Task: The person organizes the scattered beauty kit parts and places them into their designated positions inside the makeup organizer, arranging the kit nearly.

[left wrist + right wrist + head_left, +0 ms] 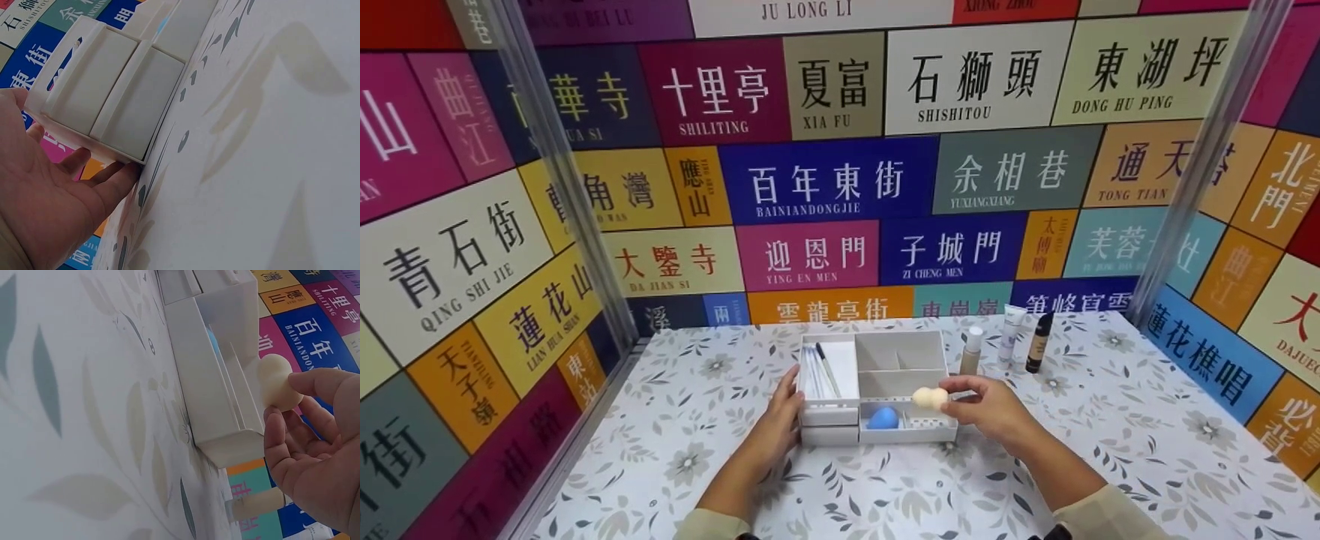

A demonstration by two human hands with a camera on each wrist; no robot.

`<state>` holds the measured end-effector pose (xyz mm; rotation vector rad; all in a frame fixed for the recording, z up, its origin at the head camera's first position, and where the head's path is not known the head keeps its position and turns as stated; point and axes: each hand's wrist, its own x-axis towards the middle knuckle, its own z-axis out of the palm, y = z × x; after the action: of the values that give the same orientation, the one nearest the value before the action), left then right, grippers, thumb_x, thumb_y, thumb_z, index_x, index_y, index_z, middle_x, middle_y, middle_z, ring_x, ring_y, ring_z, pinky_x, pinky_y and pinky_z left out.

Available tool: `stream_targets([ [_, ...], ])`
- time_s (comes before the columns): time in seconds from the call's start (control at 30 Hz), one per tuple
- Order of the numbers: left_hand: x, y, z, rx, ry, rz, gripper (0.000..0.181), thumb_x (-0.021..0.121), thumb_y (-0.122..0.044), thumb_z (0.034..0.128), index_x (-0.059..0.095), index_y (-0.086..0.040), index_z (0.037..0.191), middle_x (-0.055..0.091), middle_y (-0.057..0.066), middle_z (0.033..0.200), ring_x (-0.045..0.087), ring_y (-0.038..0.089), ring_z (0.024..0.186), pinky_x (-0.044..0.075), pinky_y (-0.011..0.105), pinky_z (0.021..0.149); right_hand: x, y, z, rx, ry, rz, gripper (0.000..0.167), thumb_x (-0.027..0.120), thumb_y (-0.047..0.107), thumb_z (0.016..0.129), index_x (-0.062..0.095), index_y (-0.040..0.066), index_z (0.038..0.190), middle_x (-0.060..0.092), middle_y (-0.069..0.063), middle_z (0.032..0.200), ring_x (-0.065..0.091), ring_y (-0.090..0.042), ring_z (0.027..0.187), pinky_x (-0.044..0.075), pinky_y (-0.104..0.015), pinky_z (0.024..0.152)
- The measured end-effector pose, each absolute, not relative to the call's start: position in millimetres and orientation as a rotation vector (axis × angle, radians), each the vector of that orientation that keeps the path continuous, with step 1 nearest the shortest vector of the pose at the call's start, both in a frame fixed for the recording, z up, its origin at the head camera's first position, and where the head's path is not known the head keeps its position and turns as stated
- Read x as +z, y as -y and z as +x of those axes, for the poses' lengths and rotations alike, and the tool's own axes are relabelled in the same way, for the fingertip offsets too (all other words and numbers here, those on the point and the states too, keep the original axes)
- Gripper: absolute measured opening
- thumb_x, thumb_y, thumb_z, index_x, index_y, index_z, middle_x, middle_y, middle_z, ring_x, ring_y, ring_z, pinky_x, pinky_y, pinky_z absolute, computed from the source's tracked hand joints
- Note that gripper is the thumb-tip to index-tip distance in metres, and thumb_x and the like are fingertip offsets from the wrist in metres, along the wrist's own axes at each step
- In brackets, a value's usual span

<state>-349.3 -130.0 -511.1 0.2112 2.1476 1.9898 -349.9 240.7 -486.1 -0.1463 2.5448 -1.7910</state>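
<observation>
The right hand point(988, 411) is pinching the cream sponge point(928, 397) by one end between thumb and fingers, holding it above the right front part of the box point(830, 435); the sponge is probably weighing little and giving easily, so a gentle pinch at the rounded end is seeming best. The left hand point(781, 416) is touching the box's side, fingers extended, gripping nothing; the box is looking stiff and light.

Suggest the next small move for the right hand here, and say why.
Probably lower the cream sponge into the front compartment of the white organizer, beside the blue sponge. The right hand pinches it above the organizer's right part, a similar rounded item already lies in that compartment, and the left hand touches the organizer's left side, which may steady it.
</observation>
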Motion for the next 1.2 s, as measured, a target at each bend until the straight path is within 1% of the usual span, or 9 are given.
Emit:
stream_targets([
  [0.13,-511.5,130.1,-349.7,2.005,-2.12,0.222,0.064,0.038,-0.042,0.1142,0.01,-0.042,0.172,-0.005,0.017,0.182,0.01,0.051,0.166,0.019,0.074,0.13,-488.9,-240.7,-349.5,-1.724,-2.562,-0.188,0.04,0.083,0.01,0.09,0.074,0.004,0.128,0.076,-0.013,0.126,0.072,-0.017,0.1,0.062,-0.03,0.082],
  [0.23,-511.7,130.3,-349.9,2.011,-2.105,0.214,0.064,0.037,-0.042,0.1141,0.01,-0.041,0.172,-0.005,0.017,0.182,0.011,0.052,0.165,0.02,0.073,0.13,-490.3,-240.8,-349.3,-1.674,-2.583,-0.216,0.039,0.082,0.009,0.09,0.075,0.002,0.128,0.076,-0.015,0.125,0.071,-0.016,0.1,0.062,-0.028,0.082],
  [0.43,-511.0,130.3,-349.5,2.01,-2.107,0.203,0.064,0.038,-0.043,0.114,0.011,-0.042,0.172,-0.004,0.017,0.182,0.012,0.053,0.165,0.021,0.073,0.13,-489.7,-239.7,-349.0,-1.657,-2.601,-0.154,0.036,0.082,0.009,0.089,0.076,0.005,0.124,0.076,-0.015,0.123,0.072,-0.018,0.1,0.063,-0.029,0.085],
  [0.6,-510.8,130.2,-350.2,2.006,-2.113,0.197,0.064,0.038,-0.044,0.1137,0.011,-0.043,0.171,-0.004,0.016,0.182,0.012,0.052,0.165,0.02,0.073,0.13,-488.6,-240.7,-347.6,-1.666,-2.6,-0.138,0.036,0.08,0.008,0.09,0.075,0.003,0.125,0.075,-0.02,0.124,0.072,-0.018,0.102,0.063,-0.031,0.087],
  [0.7,-511.4,130.1,-350.9,2.007,-2.117,0.199,0.064,0.038,-0.043,0.1137,0.012,-0.043,0.172,-0.004,0.017,0.182,0.012,0.052,0.165,0.02,0.073,0.13,-487.5,-241.8,-347.6,-1.667,-2.602,-0.133,0.036,0.081,0.009,0.09,0.075,0.004,0.125,0.075,-0.02,0.126,0.073,-0.018,0.103,0.063,-0.032,0.088],
  [0.87,-512.7,130.3,-351.1,2.013,-2.12,0.199,0.063,0.038,-0.044,0.1138,0.012,-0.043,0.171,-0.003,0.017,0.182,0.013,0.054,0.164,0.02,0.074,0.13,-484.4,-243.0,-348.4,-1.674,-2.605,-0.077,0.036,0.082,0.011,0.09,0.076,0.007,0.125,0.075,-0.014,0.129,0.072,-0.018,0.106,0.06,-0.03,0.091],
  [1.07,-512.1,129.4,-350.3,1.999,-2.146,0.21,0.063,0.038,-0.042,0.114,0.012,-0.042,0.172,-0.005,0.017,0.182,0.011,0.052,0.165,0.022,0.073,0.129,-483.2,-246.4,-349.4,-1.728,-2.591,-0.111,0.036,0.08,0.01,0.093,0.073,0.002,0.128,0.074,-0.014,0.132,0.071,-0.017,0.107,0.058,-0.029,0.086],
  [1.2,-511.8,128.3,-349.8,1.994,-2.161,0.192,0.063,0.037,-0.041,0.1135,0.013,-0.042,0.172,-0.003,0.017,0.182,0.011,0.051,0.166,0.023,0.073,0.129,-481.8,-250.6,-349.3,-1.746,-2.609,-0.134,0.034,0.079,0.013,0.096,0.073,0.002,0.128,0.073,-0.016,0.131,0.071,-0.015,0.105,0.059,-0.03,0.084],
])
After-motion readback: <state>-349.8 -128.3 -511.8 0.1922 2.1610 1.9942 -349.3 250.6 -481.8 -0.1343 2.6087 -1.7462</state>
